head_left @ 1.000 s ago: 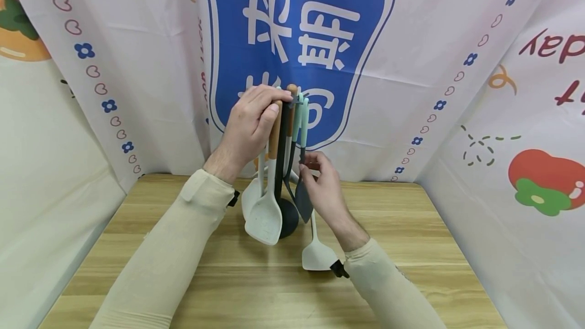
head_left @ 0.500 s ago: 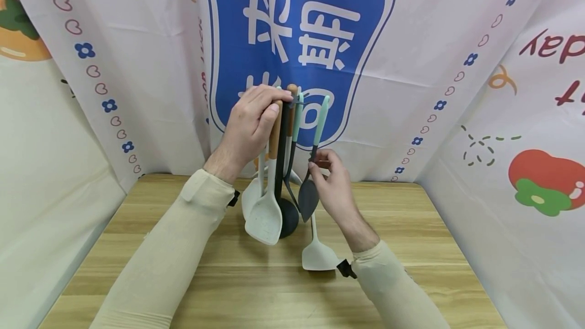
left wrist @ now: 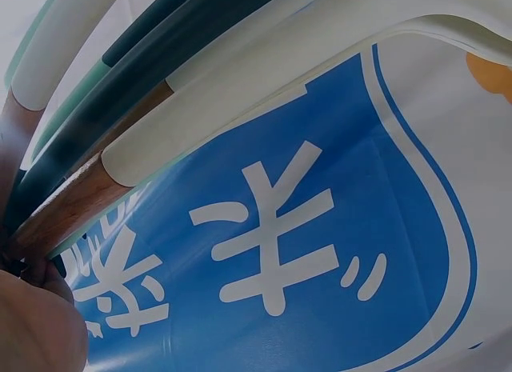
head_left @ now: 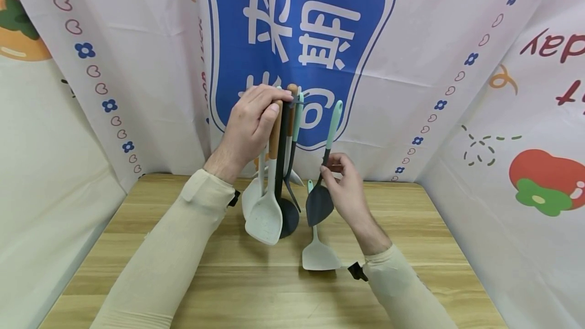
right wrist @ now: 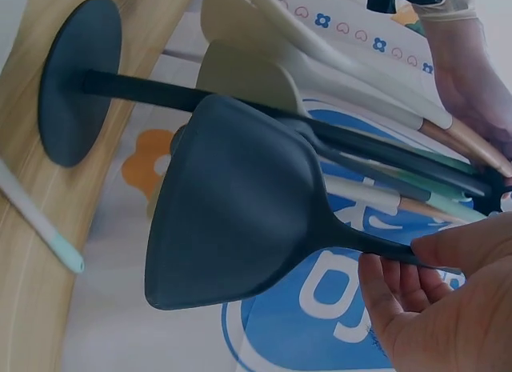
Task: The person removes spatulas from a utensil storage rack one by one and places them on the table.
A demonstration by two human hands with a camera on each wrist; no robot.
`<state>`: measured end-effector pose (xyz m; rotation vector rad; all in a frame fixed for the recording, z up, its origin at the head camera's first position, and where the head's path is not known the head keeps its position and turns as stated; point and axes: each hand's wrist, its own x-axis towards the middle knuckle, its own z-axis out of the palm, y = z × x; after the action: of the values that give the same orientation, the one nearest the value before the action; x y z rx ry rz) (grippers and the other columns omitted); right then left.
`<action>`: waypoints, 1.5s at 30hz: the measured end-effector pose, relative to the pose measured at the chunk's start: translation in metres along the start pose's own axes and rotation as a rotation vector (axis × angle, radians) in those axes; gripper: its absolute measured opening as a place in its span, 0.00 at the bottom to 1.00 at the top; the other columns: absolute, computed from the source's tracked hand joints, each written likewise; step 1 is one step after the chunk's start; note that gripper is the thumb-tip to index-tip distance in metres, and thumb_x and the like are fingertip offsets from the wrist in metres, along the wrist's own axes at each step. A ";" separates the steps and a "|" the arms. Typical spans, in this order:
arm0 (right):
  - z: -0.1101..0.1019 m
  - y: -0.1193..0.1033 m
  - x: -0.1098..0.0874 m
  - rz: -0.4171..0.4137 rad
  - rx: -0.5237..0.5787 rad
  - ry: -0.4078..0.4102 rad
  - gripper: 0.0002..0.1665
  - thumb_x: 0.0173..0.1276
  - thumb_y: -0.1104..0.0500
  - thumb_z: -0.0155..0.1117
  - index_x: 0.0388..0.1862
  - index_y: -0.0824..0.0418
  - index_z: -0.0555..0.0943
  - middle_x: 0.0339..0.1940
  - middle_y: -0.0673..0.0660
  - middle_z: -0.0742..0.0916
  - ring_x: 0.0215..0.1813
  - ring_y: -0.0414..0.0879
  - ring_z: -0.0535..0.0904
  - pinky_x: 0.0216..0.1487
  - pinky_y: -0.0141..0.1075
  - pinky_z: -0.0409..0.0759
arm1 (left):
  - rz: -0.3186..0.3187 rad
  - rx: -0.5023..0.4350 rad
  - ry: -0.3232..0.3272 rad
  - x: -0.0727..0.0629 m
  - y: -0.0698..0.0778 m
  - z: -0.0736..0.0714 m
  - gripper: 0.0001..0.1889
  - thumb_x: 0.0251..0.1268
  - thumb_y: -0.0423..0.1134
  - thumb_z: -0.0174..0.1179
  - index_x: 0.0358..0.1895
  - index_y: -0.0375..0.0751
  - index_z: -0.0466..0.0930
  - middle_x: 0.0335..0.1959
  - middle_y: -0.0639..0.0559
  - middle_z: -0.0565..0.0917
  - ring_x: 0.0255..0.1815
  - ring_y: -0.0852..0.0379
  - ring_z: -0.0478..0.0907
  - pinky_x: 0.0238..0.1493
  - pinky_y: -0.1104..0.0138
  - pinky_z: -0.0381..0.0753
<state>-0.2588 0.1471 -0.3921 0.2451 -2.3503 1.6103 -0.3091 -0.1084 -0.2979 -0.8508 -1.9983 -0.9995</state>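
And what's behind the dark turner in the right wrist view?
Behind its blade: the black pole, a pale utensil head and the printed cloth, each partly visible; the parts it covers can't be seen.

right hand (right wrist: 448, 312) pinches a dark spatula (right wrist: 240, 208), pale utensils (right wrist: 254, 74) hanging behind.

Here's the long left arm in its close-fitting cream fabric sleeve (head_left: 160, 258), slanting in from the near left; its bare left hand (head_left: 253, 126) sits high at centre, back of the hand uppermost, fingers stretched rightward, thumb angled up below them. And across on the near right, the matching sleeved right arm (head_left: 407, 288) leans inward, the bare right hand (head_left: 345, 182) lower, thumb and bent fingers meeting in a neat pinch!
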 end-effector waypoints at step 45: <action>-0.078 0.063 -0.016 0.084 -0.288 -0.056 0.15 0.93 0.62 0.63 0.69 0.69 0.81 0.63 0.70 0.88 0.68 0.65 0.91 0.59 0.31 0.91 | 0.002 -0.003 -0.001 0.000 0.001 0.000 0.25 0.92 0.45 0.44 0.68 0.40 0.90 0.68 0.43 0.92 0.73 0.41 0.84 0.84 0.46 0.80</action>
<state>-0.2513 0.2424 -0.4263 0.1333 -2.6285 1.2907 -0.3084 -0.1084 -0.2978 -0.8553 -1.9971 -1.0006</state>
